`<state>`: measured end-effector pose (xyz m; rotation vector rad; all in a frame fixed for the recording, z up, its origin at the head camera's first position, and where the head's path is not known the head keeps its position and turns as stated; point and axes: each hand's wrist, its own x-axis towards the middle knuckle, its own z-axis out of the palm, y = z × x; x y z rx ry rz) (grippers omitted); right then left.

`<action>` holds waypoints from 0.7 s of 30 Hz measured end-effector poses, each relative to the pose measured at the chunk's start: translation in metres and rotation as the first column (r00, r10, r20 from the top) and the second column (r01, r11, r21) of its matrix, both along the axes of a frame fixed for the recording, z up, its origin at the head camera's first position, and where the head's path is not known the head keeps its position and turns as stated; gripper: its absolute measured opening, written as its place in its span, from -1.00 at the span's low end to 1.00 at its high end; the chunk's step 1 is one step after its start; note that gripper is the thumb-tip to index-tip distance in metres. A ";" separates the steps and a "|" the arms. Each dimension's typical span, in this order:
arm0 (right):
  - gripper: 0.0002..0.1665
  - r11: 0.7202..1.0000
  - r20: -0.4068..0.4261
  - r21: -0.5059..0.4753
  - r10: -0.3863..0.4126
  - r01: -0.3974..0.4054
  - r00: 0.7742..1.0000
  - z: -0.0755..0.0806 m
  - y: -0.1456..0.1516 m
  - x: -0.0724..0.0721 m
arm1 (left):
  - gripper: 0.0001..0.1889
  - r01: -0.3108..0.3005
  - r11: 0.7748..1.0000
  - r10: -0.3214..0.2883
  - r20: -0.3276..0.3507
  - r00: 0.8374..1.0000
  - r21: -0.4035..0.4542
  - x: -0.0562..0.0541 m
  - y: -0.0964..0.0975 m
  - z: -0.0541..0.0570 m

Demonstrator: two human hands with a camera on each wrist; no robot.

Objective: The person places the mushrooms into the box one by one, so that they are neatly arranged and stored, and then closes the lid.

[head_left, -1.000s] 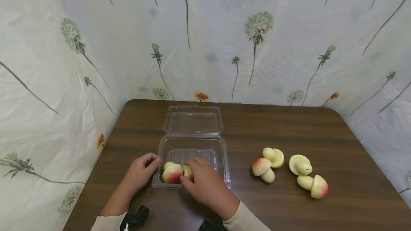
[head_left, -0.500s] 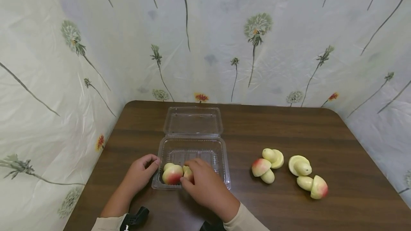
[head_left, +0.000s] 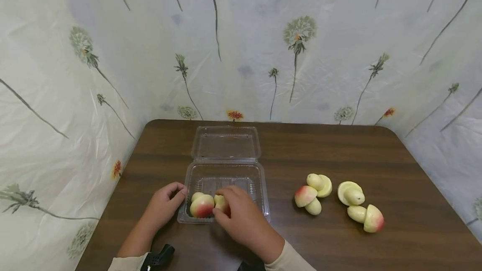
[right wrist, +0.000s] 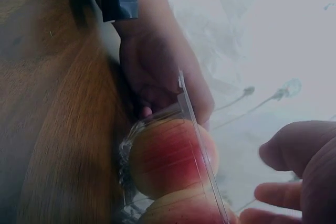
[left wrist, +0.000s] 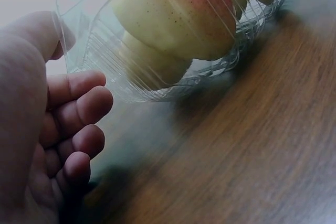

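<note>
An open clear plastic clamshell container [head_left: 241, 183] lies on the table, its hinged lid [head_left: 226, 142] folded back. Inside, near the front left, sits a pale yellow mushroom-shaped piece [head_left: 202, 205] with a red-blushed cap. Close beside it is a second such piece [head_left: 221, 202], partly covered by my right hand [head_left: 242, 221]. In the right wrist view, the right thumb [right wrist: 283, 148] stands apart from the pieces, with the fingertips just by the nearer one. My left hand [head_left: 164, 204] pinches the container's left rim between thumb and index finger; its other fingers curl loosely outside the wall.
To the right lie several more mushroom-shaped pieces: one pair [head_left: 306, 197] nearer the container, another pair [head_left: 373, 218] farther right. The brown wooden table [head_left: 301, 145] ends at a flower-printed sheet [head_left: 244, 45] behind and at both sides. A black strap [head_left: 158, 256] circles the left wrist.
The right fingers and thumb have eased slightly rightward from the second piece, showing a little more of it. My left hand stays at the rim. The head view has shifted slightly.
</note>
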<state>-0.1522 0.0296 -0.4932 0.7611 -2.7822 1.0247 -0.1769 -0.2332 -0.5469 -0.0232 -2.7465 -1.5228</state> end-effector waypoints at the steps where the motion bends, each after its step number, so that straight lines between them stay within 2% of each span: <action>1: -0.56 1.000 -0.003 -0.013 0.000 0.000 1.000 0.000 0.001 0.000 | -0.85 -0.001 1.000 0.001 0.001 1.000 0.002 0.000 0.001 0.000; 7: -0.60 0.992 -0.033 -0.122 0.009 -0.013 0.999 -0.001 0.009 0.003 | -0.85 -0.004 1.000 0.004 -0.003 1.000 -0.002 -0.001 0.000 -0.002; 12: -0.64 0.984 -0.141 -0.176 -0.010 -0.015 0.990 -0.006 0.017 0.005 | -0.84 0.002 1.000 -0.002 -0.003 1.000 -0.004 0.000 0.000 -0.005; 18: -0.69 0.975 -0.196 -0.222 -0.047 0.002 0.979 -0.010 0.027 0.004 | -0.85 0.000 1.000 0.000 0.003 1.000 0.005 0.000 0.000 -0.003; 21: -0.68 0.969 -0.247 -0.247 -0.068 0.005 0.967 -0.012 0.032 0.002 | -0.85 -0.002 1.000 0.002 -0.001 1.000 0.001 0.000 -0.001 -0.002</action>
